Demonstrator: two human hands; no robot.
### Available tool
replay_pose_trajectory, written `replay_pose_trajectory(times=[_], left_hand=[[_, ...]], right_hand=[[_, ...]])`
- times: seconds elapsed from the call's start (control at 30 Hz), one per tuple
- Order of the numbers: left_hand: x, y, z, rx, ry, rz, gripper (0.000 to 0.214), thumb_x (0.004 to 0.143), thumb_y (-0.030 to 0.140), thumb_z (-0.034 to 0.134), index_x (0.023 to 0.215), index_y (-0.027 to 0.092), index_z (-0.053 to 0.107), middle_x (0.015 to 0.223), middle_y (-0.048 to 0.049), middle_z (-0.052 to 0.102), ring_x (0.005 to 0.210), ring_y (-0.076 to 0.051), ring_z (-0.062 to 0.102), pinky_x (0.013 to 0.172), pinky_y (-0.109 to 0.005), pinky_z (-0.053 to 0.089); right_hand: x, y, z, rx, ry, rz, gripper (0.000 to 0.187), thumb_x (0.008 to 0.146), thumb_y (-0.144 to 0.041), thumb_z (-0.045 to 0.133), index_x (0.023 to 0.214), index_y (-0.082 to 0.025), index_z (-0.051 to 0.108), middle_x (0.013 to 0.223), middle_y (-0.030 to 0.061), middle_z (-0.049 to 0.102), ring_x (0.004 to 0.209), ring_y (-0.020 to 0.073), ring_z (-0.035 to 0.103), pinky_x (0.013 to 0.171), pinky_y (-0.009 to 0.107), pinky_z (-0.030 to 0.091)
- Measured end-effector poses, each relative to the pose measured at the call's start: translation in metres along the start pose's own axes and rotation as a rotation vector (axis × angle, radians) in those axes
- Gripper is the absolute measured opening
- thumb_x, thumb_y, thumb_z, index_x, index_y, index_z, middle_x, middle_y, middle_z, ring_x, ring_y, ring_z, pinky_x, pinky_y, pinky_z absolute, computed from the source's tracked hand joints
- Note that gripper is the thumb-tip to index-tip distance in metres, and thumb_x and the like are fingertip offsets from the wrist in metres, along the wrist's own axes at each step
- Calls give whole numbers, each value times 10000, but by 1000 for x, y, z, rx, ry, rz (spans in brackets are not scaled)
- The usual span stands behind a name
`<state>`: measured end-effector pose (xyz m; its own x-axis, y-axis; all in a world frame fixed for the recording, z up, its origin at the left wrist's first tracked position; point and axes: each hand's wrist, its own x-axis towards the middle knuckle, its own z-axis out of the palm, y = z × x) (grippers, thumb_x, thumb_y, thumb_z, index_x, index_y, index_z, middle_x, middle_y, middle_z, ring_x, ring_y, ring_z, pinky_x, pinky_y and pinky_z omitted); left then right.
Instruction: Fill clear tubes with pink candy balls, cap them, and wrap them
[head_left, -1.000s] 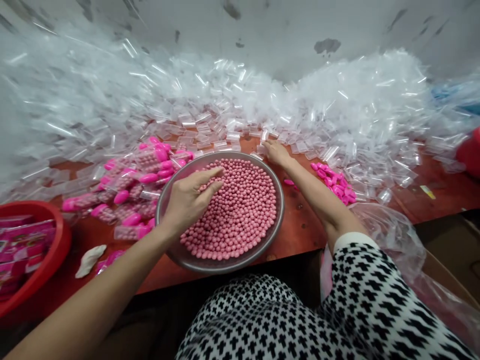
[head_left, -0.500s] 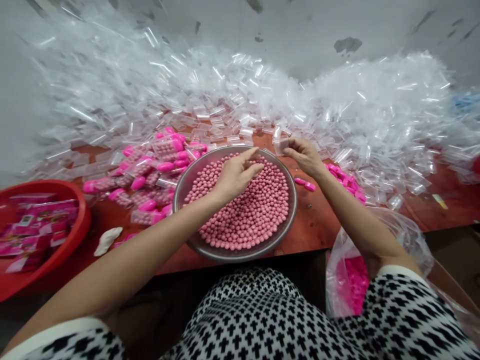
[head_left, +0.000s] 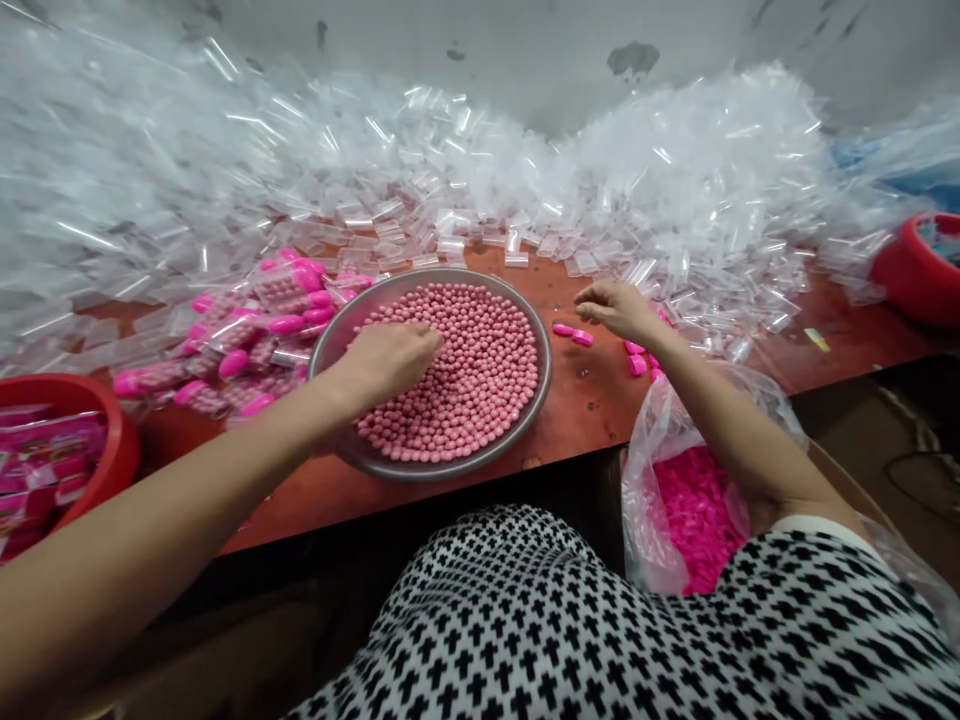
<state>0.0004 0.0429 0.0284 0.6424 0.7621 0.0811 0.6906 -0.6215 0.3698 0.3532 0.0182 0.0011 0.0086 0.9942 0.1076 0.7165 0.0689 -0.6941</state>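
My left hand (head_left: 394, 360) is inside a grey metal bowl (head_left: 546, 370), down among the pink beads (head_left: 469, 395). Its fingers are curled closed, and what they hold, if anything, is hidden. To the right of the bowl my right hand (head_left: 613, 305) hovers over the red table with bent fingers, slightly apart, nothing visible between them. Just below its fingertips lie two bright pink caps (head_left: 574, 333). More pink caps (head_left: 637, 360) are partly hidden under my right forearm. Left of the bowl, bead-filled clear containers with pink caps (head_left: 255, 325) lie in a heap.
Clear plastic containers (head_left: 450, 215) are piled along the wall behind the bowl. A red basin (head_left: 120, 440) with pink packets stands at left, a red bowl (head_left: 911, 275) at far right. A clear bag (head_left: 649, 500) of pink pieces hangs below the table's front edge.
My left hand has moved down and left into the beads, its fingers closing. My right hand no longer shows the clear container and is nearer the two caps. The view has shifted right.
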Motion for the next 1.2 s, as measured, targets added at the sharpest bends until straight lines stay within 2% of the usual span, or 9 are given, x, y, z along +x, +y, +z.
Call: replay_pose_trajectory(times=[0.13, 0.27, 0.37, 0.43, 0.53, 0.7, 0.93, 1.1, 1.2], left_hand=[[15, 17, 30, 112, -254, 92, 229, 786, 52, 494, 597, 155, 571, 736, -132, 661, 749, -254, 662, 769, -371, 485], [32, 39, 51, 2, -255, 77, 238, 769, 38, 508, 569, 163, 543, 720, -94, 648, 772, -236, 665, 800, -353, 478], [32, 39, 49, -73, -175, 45, 176, 792, 94, 516, 667, 169, 616, 766, -74, 685, 831, -238, 677, 830, -347, 489], [26, 35, 42, -321, -91, -15, 111, 815, 227, 581, 754, 180, 661, 799, -61, 712, 840, -235, 685, 824, -348, 512], [12, 32, 31, -851, -55, -158, 242, 776, 405, 691, 847, 174, 672, 882, -65, 735, 826, -217, 696, 789, -359, 558], [-5, 39, 29, -1354, -93, -321, 369, 699, 423, 806, 920, 168, 657, 1002, -82, 732, 851, -199, 712, 779, -377, 601], [-6, 41, 35, -1519, -83, -356, 350, 711, 264, 784, 1039, 174, 703, 1036, -90, 740, 876, -194, 722, 823, -357, 603], [-7, 42, 35, -1551, -83, -314, 382, 673, 199, 749, 1052, 165, 716, 1035, -92, 738, 881, -201, 720, 827, -359, 589], [-9, 42, 34, -1433, -8, -175, 349, 721, 285, 750, 1054, 185, 720, 1028, -75, 738, 904, -198, 707, 856, -374, 573]], right_hand=[[-11, 25, 9, -306, -30, 49, 209, 843, -225, 616, 1003, -154, 730, 989, 80, 759, 924, 218, 687, 833, 318, 494], [-17, 32, 23, -514, -135, 40, 341, 863, -273, 619, 1172, -141, 679, 1142, 135, 722, 1040, 265, 667, 858, 325, 469], [-18, 34, 29, -629, -203, 47, 372, 864, -313, 637, 1209, -174, 654, 1219, 138, 685, 1086, 275, 644, 829, 307, 454], [-18, 34, 30, -632, -218, 76, 285, 895, -318, 601, 1137, -192, 683, 1161, 120, 707, 1022, 255, 659, 780, 285, 442], [-16, 34, 31, -596, -194, 143, 270, 939, -352, 537, 1063, -167, 689, 1035, 115, 734, 916, 238, 666, 721, 278, 422], [-28, 29, 38, -877, -83, 155, 325, 993, -313, 392, 1114, -110, 616, 1114, 201, 659, 961, 292, 622, 641, 314, 364], [-67, 25, 52, -991, -206, -44, 345, 962, -104, 270, 1054, -97, 602, 1073, 206, 627, 912, 263, 603, 571, 320, 277], [-66, 27, 53, -917, -66, 103, 221, 945, -279, 421, 967, -144, 594, 950, 158, 681, 811, 265, 633, 533, 315, 238], [-59, 28, 50, -704, -32, 240, 192, 836, -386, 612, 810, -203, 561, 828, 84, 697, 737, 240, 636, 553, 290, 298]])
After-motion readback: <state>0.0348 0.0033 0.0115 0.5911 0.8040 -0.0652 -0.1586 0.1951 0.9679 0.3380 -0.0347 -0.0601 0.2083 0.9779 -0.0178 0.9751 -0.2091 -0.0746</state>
